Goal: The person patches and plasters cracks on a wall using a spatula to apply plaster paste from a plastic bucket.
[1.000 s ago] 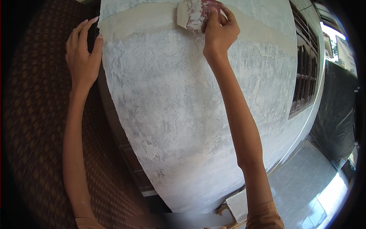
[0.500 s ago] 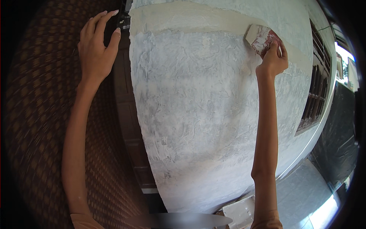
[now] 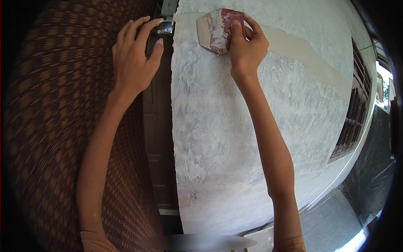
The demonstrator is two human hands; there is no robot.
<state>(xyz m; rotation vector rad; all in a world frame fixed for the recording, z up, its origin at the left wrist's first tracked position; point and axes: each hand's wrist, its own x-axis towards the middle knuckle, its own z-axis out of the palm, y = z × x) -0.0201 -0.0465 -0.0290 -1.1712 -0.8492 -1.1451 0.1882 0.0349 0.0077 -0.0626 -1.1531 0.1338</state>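
Observation:
My right hand (image 3: 248,48) grips a putty scraper (image 3: 216,31) by its reddish part, thumb on the near face. White filler smears the scraper, and its pale blade side points left against the upper part of the wall (image 3: 226,126). A smooth beige band of filler (image 3: 302,50) runs across the wall to the right of that hand. Off the wall's left edge, my left hand (image 3: 136,59) is raised with fingers spread and nothing in it, in front of the woven brown panel.
A woven brown panel (image 3: 54,126) fills the left side. Between it and the wall stands a dark door (image 3: 157,138), with a grey metal box (image 3: 168,8) above. A barred window (image 3: 357,92) is at right. Low down lie a pale tray (image 3: 262,239) and grey floor (image 3: 323,222).
The scraper in my right hand has swept left and a little upward along the wall, near its left edge. My view has shifted, and my left hand appears further right and lower.

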